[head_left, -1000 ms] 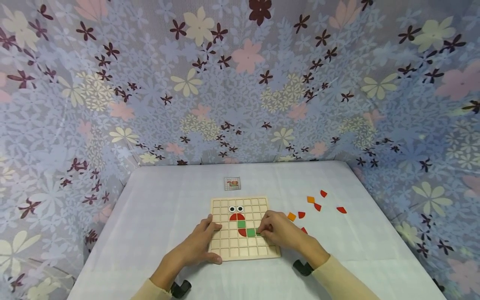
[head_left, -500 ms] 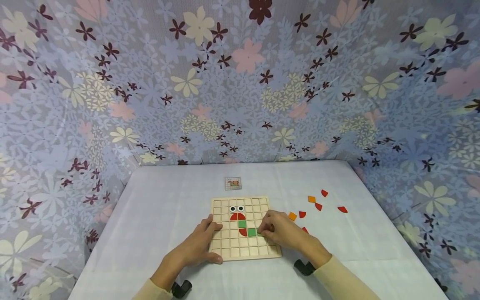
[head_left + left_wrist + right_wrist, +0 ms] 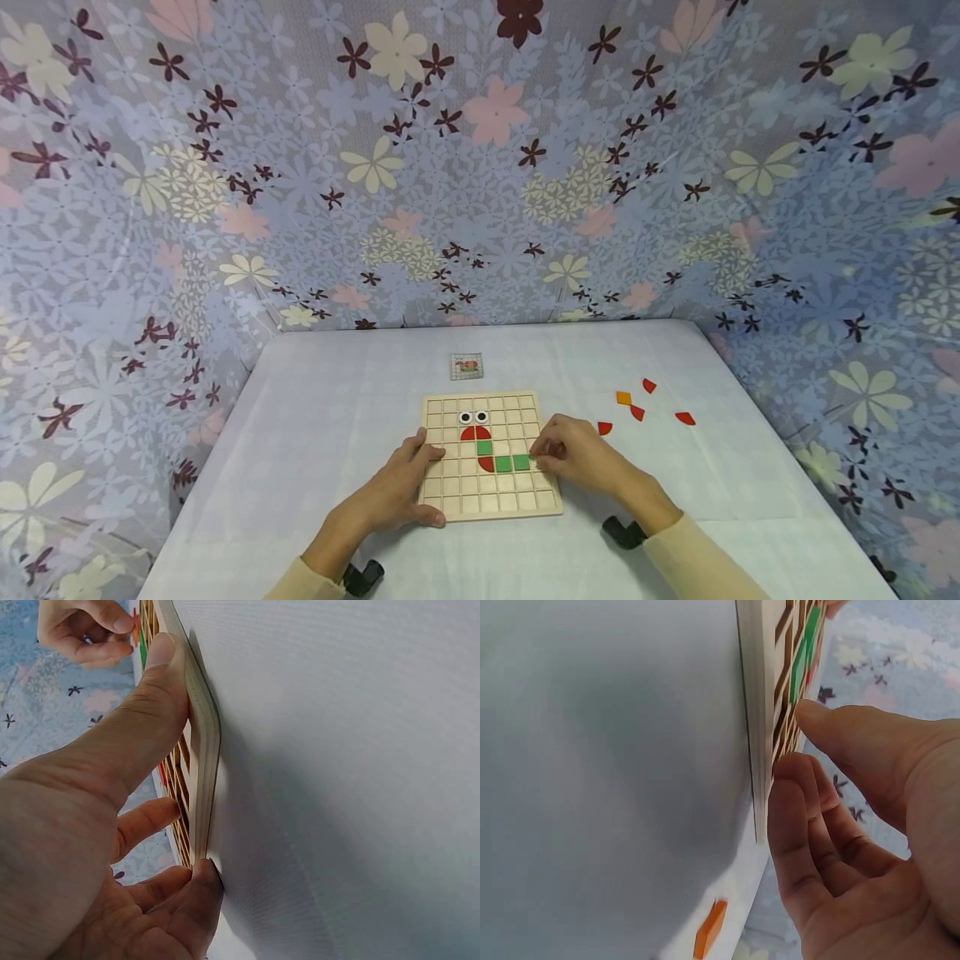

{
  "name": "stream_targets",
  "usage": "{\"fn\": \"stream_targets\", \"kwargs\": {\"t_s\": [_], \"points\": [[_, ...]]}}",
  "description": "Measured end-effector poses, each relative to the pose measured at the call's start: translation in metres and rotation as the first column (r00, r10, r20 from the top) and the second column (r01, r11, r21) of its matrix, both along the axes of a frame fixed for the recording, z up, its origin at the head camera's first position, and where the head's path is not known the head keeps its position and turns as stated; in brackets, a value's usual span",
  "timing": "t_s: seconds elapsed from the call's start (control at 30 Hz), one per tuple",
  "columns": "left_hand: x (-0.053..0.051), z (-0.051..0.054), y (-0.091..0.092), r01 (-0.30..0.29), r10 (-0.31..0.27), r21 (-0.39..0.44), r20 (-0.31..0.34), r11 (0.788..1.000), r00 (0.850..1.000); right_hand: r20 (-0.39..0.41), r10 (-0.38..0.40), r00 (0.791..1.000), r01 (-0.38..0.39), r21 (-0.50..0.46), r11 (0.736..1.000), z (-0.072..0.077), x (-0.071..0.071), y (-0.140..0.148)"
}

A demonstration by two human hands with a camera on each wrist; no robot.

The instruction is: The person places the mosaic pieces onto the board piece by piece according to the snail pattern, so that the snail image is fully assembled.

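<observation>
A wooden grid board (image 3: 495,490) lies on the table. My left hand (image 3: 399,482) holds it by its left side and near-left corner, thumb at the near edge. Set in its cells are two eye tiles (image 3: 473,417), several red quarter-circle pieces (image 3: 486,464) and several green squares (image 3: 521,462). Beside the board's right edge, my right hand (image 3: 581,454) hovers near the rightmost green square. In the right wrist view its thumb (image 3: 817,724) and fingers stand apart, with nothing between them.
A small picture card (image 3: 467,367) lies beyond the board. Loose on the right are several red pieces (image 3: 686,418) and an orange square (image 3: 623,398). Another orange piece (image 3: 709,930) shows below the right hand in its wrist view. A flowered cloth (image 3: 480,208) hangs behind the table.
My right hand has let go of the green square, now lying in its cell, and moved slightly right, covering some loose pieces. The left hand stays at the board.
</observation>
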State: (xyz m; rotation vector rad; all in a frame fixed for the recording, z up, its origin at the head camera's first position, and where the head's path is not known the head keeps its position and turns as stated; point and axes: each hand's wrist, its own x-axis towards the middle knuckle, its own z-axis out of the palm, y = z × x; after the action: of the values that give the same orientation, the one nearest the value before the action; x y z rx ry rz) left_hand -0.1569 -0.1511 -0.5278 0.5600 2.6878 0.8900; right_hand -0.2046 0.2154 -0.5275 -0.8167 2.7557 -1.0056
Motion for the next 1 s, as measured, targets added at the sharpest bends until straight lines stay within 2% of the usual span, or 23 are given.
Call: {"fn": "stream_targets", "kwargs": {"t_s": [0.27,0.53,0.77,1.0], "points": [[0.001,0.002,0.001,0.0,0.0,-0.004,-0.001,1.0,1.0,-0.042,-0.097,0.994,0.099,0.038,0.994,0.001,-0.005,0.023],[0.0,0.002,0.0,0.006,-0.006,-0.006,-0.003,1.0,1.0,-0.06,-0.183,0.981,0.188,0.107,0.976,0.0,-0.008,0.046],[0.0,0.003,0.0,0.004,-0.004,-0.008,0.002,1.0,1.0,0.0,-0.265,0.964,0.262,0.141,0.955,-0.003,-0.011,0.056],[-0.001,0.0,0.0,0.0,0.0,-0.01,0.006,1.0,1.0,0.0,-0.299,0.954,0.295,0.172,0.94,-0.007,-0.01,0.063]]}}
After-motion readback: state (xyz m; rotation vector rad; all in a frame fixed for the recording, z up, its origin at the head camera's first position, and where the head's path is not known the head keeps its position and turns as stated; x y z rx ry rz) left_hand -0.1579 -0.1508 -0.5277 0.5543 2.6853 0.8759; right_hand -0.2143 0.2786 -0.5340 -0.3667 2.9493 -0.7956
